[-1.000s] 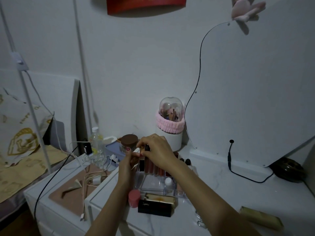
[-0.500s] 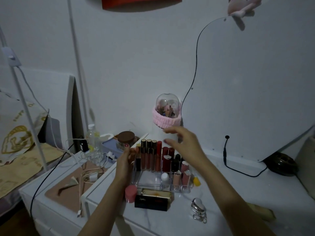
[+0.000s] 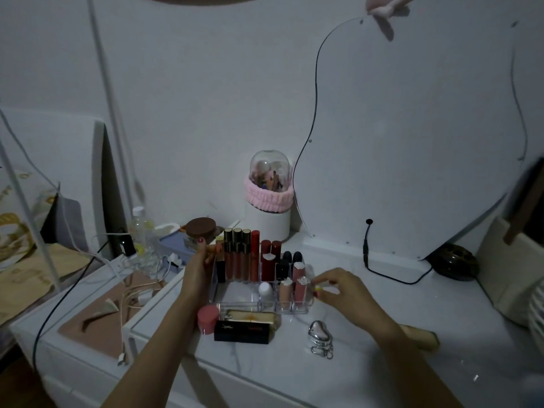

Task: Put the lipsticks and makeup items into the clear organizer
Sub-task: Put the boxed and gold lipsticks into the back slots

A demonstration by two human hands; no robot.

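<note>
on the left, the left hand (image 3: 196, 267) stayed against the left wall of the clear organizer (image 3: 235, 293), fingers curled round its upper corner as half a second before, steadying it. the back row of the organizer stood full: tall lip glosses (image 3: 238, 254) upright, then red lipsticks (image 3: 270, 256), then dark-capped ones (image 3: 291, 257), with two pink tubes (image 3: 293, 291) and a small white bottle (image 3: 265, 289) in the front cells. the wide front-left cell looked open, so there was room for more. in front of the organizer, outside it, lay a pink round case (image 3: 208, 318), a gold box and a black box (image 3: 243, 332), so i judged the task well along but not finished. the change was on the right: the right hand (image 3: 343, 291), which had been raised over the back row half a second earlier, had dropped to the organizer's right end and was pinching a small yellow item (image 3: 318, 288) just beside the front-right cell; what the item was i could not tell. that suggested the next piece was being fetched. near it a silver keyring (image 3: 320, 338) lay on the white tabletop (image 3: 382, 304), and a black cable (image 3: 382, 275) trailed behind. the tabletop's near-left edge ran just beside the pink case, leaving little margin there, while the marble to the right stayed open for moving.
</note>
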